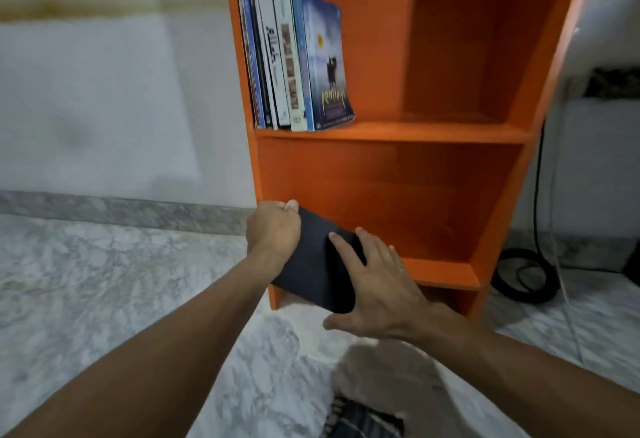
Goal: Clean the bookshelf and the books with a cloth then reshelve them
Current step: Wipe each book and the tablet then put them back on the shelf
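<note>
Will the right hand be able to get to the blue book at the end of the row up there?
Probably yes. The blue book stands at the open front of the orange bookshelf, with nothing in front of it. The right hand must first leave the black book, which the left hand grips.

Two forearms [207, 327], bare along their whole visible length, show in the head-camera view, each ending in a bare hand: the left hand [273, 230] and the right hand [374, 285]. Low in the frame, a blurred rounded shape [381, 368], possibly a knee, sits above dark fabric [363, 420] with pale stripes.
</note>
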Action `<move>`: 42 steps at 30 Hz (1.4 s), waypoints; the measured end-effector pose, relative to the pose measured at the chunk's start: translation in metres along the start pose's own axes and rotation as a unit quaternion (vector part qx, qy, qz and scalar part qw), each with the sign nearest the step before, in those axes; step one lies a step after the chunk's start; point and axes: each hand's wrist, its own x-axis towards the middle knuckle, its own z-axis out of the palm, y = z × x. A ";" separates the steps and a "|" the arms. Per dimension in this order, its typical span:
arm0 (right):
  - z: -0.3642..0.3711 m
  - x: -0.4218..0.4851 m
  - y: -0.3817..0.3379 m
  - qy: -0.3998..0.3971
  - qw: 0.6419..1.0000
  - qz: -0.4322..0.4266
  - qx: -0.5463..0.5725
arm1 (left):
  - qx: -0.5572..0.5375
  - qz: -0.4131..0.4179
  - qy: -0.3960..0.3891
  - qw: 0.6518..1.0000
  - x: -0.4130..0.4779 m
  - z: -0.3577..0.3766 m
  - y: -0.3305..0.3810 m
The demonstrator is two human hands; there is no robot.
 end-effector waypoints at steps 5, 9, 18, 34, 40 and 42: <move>-0.078 0.020 -0.018 0.062 0.997 0.023 0.030 | -0.046 0.053 -0.032 0.997 0.023 -0.043 0.076; -0.124 0.042 -0.024 0.142 0.988 0.030 0.056 | -0.140 0.063 -0.032 0.988 0.050 -0.073 0.139; -0.205 0.090 -0.001 0.252 0.943 0.084 0.200 | -0.252 0.019 0.007 0.968 0.097 -0.121 0.227; -0.189 0.167 0.113 0.196 0.913 -0.019 0.357 | 0.026 -0.008 0.071 0.997 0.153 -0.024 0.198; -0.181 0.184 0.137 0.160 0.895 -0.092 0.407 | 0.047 0.018 0.222 0.974 0.155 0.010 0.195; -0.182 0.184 0.143 0.155 0.890 -0.107 0.416 | 0.050 0.035 0.239 0.969 0.160 0.011 0.190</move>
